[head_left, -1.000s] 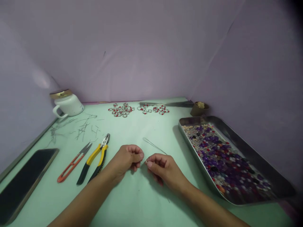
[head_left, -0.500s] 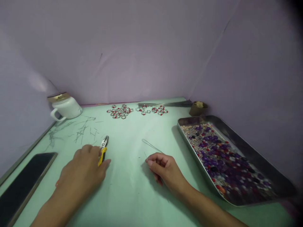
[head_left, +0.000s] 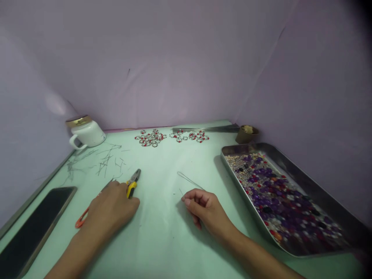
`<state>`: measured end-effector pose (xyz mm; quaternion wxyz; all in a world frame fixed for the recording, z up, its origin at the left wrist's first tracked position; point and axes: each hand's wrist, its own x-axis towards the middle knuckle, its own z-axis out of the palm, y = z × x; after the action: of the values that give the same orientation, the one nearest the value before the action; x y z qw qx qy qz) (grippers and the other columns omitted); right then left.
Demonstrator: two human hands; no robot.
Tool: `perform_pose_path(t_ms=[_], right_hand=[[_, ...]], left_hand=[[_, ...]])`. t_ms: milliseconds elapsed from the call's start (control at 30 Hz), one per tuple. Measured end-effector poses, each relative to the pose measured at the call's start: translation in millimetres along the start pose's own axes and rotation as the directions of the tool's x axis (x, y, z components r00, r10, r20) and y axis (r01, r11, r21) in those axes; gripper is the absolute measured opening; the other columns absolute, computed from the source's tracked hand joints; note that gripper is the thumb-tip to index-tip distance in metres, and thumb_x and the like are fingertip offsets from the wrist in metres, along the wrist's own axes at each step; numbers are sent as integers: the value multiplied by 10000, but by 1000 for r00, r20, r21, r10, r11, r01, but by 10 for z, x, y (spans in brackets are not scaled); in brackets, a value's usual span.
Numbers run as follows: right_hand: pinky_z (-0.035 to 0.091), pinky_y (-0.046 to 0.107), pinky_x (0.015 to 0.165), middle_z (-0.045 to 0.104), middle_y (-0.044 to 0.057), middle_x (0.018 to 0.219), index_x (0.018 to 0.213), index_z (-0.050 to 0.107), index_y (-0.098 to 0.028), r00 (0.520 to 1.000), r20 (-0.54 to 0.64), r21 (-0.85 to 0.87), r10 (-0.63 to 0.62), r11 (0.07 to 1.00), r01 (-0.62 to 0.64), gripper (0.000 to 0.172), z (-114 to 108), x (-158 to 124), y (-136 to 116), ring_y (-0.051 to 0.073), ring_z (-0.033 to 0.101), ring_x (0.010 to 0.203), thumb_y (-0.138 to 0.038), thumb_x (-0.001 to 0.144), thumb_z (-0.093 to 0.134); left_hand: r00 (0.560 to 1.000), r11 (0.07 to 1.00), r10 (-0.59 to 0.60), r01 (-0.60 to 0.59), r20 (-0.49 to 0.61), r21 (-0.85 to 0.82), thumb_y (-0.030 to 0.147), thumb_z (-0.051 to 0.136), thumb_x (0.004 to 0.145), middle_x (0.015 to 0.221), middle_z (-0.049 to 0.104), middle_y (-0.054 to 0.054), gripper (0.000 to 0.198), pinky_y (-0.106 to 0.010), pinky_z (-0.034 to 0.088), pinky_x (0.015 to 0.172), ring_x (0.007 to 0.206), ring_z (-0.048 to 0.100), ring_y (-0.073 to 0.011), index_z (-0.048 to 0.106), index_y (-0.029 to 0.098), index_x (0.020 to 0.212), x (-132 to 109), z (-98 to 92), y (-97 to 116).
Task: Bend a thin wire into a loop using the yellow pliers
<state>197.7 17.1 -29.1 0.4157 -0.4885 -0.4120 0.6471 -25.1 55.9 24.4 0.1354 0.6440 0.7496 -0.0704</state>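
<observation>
My left hand (head_left: 113, 203) is closed low over the table, its fingers curled round the yellow-and-black handle of a pair of pliers (head_left: 132, 186). The plier jaws stick out past the thumb and index finger, pointing away and to the right. Partly under the same hand lies a tool with an orange handle (head_left: 81, 220); most of it is hidden. My right hand (head_left: 205, 207) pinches a thin wire (head_left: 190, 180) between thumb and fingers. That wire is bent into a long narrow loop reaching up and left, and a short end shows by the fingertips.
A metal tray (head_left: 247, 201) of mixed beads stands right. Red-and-silver beaded pieces (head_left: 151, 138) and a wire bundle (head_left: 209, 129) lie at the back, near a small brown pot (head_left: 246, 134). Left are a white lidded mug (head_left: 91, 134), wire scraps (head_left: 104, 162) and a phone (head_left: 37, 224).
My left hand has shifted slightly right, and the plier jaws have swung rightward. More of the orange handle shows. The right hand keeps its pinch on the wire; the whole view has moved a little.
</observation>
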Motion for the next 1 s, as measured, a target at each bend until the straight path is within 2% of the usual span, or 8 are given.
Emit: perform_pose_path(t_ms=[67, 167, 267, 400, 533, 700, 833, 1000], right_hand=[[309, 164, 289, 379, -79, 424, 733, 575, -127, 1000, -8, 15, 1, 1000, -1, 209, -1, -4, -8, 55, 351, 335, -331, 696, 600], [311, 157, 289, 385, -78, 420, 739, 583, -127, 1000, -26, 77, 3, 997, -1, 201, -20, 3, -14, 53, 350, 342, -320, 689, 612], [271, 143, 272, 392, -79, 414, 753, 586, -133, 998, -54, 177, -11, 984, 21, 202, -51, 19, -12, 44, 325, 328, -314, 678, 631], [219, 135, 263, 386, -84, 401, 742, 587, -134, 996, -91, 253, -11, 967, 34, 198, -76, 30, -12, 31, 292, 307, -308, 669, 647], [217, 140, 266, 395, -81, 409, 773, 609, -122, 996, -86, 239, -17, 970, 37, 216, -79, 37, -15, 31, 310, 302, -309, 670, 646], [222, 144, 263, 388, -87, 397, 806, 621, -111, 997, -78, 253, -9, 967, 28, 250, -73, 40, -17, 30, 309, 294, -305, 653, 653], [232, 145, 264, 389, -91, 399, 814, 623, -117, 997, -73, 275, -12, 961, 32, 248, -74, 41, -17, 30, 302, 300, -302, 652, 656], [235, 149, 267, 381, -92, 389, 831, 633, -116, 997, -69, 248, -21, 968, 38, 239, -83, 51, -3, 34, 304, 300, -289, 666, 640]], left_hand=[[984, 959, 59, -10, 166, -284, 283, 420, 618, 629, 532, -36, 143, -300, 357, 504, 600, 539, -226, 516, 182, 650, -55, -61, -3], [909, 677, 209, 132, 361, -724, 201, 460, 520, 607, 554, 12, 260, -268, 394, 537, 608, 546, -190, 541, 199, 766, -186, -149, 46], [863, 431, 340, 211, 374, -878, 115, 447, 429, 673, 589, 25, 318, -266, 424, 622, 653, 550, -165, 525, 200, 726, -273, -128, 130], [818, 318, 485, 164, 308, -934, 70, 466, 459, 671, 550, 13, 149, -263, 423, 642, 627, 505, -132, 421, 174, 556, -259, 52, 192], [765, 378, 566, 93, 309, -921, 54, 486, 484, 691, 528, 5, 235, -268, 408, 652, 675, 488, -147, 538, 162, 686, -270, 126, 217], [771, 543, 524, 25, 362, -840, 76, 444, 502, 677, 512, 15, 343, -226, 334, 554, 667, 484, -149, 580, 169, 802, -338, 132, 266], [774, 569, 516, 9, 366, -822, 68, 401, 468, 690, 518, 20, 428, -224, 315, 555, 692, 495, -152, 582, 175, 841, -323, 206, 257], [770, 588, 533, -38, 352, -808, 60, 405, 493, 702, 516, 21, 389, -227, 340, 585, 699, 497, -152, 567, 175, 827, -322, 196, 272]])
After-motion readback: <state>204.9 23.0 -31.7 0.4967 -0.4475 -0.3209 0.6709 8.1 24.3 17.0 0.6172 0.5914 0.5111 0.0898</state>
